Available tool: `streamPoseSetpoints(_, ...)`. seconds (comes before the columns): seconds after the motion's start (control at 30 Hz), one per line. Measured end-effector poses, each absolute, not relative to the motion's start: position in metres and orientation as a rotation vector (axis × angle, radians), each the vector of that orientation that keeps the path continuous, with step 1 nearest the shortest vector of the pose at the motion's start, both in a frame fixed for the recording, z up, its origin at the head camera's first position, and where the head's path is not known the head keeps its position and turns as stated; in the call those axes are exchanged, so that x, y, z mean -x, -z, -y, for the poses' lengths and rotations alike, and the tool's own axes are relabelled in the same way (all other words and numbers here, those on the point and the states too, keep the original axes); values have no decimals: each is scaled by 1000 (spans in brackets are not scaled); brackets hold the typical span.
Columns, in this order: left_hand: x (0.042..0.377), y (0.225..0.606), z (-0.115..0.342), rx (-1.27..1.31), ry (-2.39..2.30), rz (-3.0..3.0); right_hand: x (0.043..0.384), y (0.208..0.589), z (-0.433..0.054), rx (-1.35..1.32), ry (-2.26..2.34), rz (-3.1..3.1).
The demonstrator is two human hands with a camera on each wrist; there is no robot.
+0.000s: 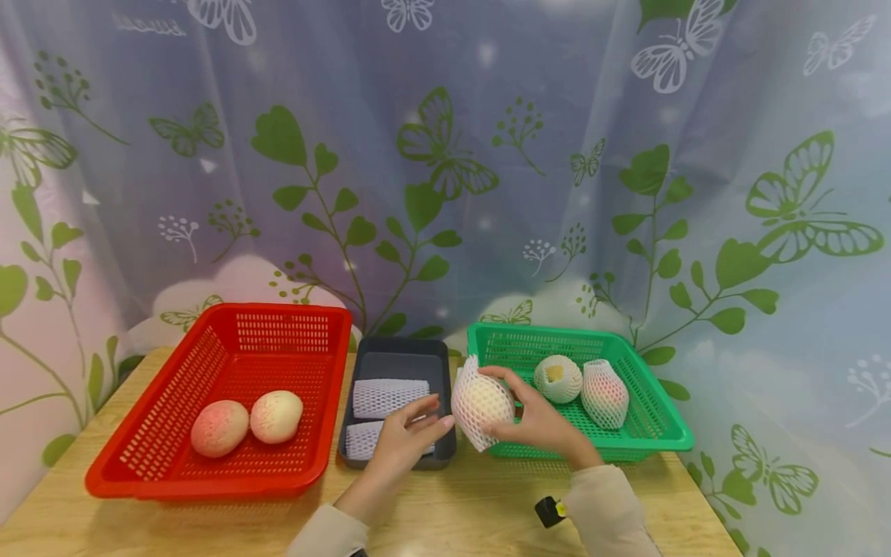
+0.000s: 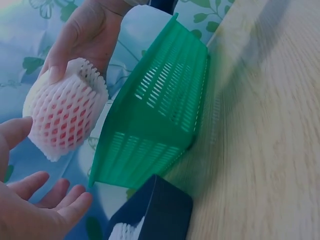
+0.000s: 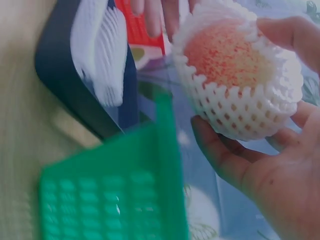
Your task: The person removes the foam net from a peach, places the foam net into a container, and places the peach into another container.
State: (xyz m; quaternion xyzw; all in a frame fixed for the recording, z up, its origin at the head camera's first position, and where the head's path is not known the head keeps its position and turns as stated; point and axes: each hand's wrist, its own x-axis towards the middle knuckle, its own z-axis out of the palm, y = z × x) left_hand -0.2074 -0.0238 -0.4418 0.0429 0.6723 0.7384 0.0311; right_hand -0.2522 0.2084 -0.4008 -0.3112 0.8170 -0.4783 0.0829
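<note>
My right hand (image 1: pixel 539 422) grips a peach in a white foam net (image 1: pixel 483 404), thumb on one side and fingers on the other, in front of the green basket's left end. In the right wrist view, red-speckled peach skin (image 3: pixel 225 57) shows through the net's open end. Just left of it is my left hand (image 1: pixel 405 439), fingers loosely spread, holding nothing. In the left wrist view its thumb tip comes right up to the netted peach (image 2: pixel 65 117). Below and behind that hand, a dark grey tray (image 1: pixel 404 356) holds flat white foam nets (image 1: pixel 390 397).
At the left stands a red basket (image 1: pixel 278 371) with two bare peaches (image 1: pixel 220 428). The green basket (image 1: pixel 654 433) at the right contains two netted fruits (image 1: pixel 604 394), one with a yellowish patch. Everything stands on a wooden table (image 1: pixel 445 518) before a patterned curtain (image 1: pixel 445 155).
</note>
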Motion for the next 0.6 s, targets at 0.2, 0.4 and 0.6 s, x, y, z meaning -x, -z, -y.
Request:
streamPoseSetpoints(0.2, 201, 449, 34, -163, -2339, -2014, 240, 414, -184, 924, 1531, -2366)
streamPoseSetpoints(0.4, 192, 454, 48, -147, -2315, -1994, 230, 424, -167, 914, 1579, -2364)
streamPoseSetpoints(0.6, 184, 459, 59, -121, -2307, -1984, 222, 432, -155, 911, 1635, -2323)
